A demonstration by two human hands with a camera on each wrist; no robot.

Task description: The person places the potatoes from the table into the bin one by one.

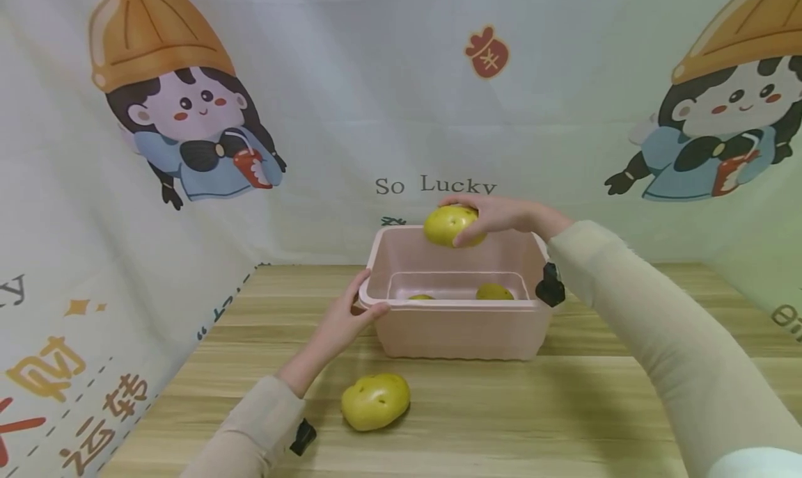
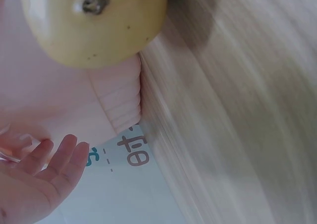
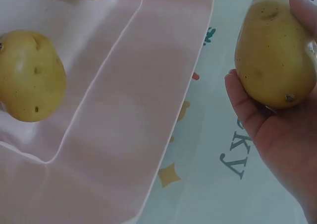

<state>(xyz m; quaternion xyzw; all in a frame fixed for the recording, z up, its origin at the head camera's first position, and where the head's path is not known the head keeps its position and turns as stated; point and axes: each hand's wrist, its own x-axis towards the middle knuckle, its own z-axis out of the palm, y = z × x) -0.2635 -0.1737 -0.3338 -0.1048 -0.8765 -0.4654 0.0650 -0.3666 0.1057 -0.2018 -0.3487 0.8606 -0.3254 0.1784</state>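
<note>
My right hand (image 1: 495, 217) grips a yellow potato (image 1: 447, 225) above the back rim of a pink plastic bin (image 1: 464, 332). Fingers and thumb wrap that potato (image 3: 275, 55) in the right wrist view. At the bin's front left corner, my left hand (image 1: 343, 325) holds the rim, thumb toward the front edge. Its fingers (image 2: 62, 159) lie along the bin's outer side. Inside the bin are a potato (image 1: 493, 292) at the right and another (image 1: 422, 297), mostly hidden by the front wall. One more potato (image 1: 376, 401) lies on the table, near my left wrist.
The bin stands on a wood-grain table (image 1: 601, 401). Behind the table hangs a pale printed cloth (image 1: 351, 81), which also runs down both sides. Black clips (image 1: 550, 285) sit by each sleeve cuff.
</note>
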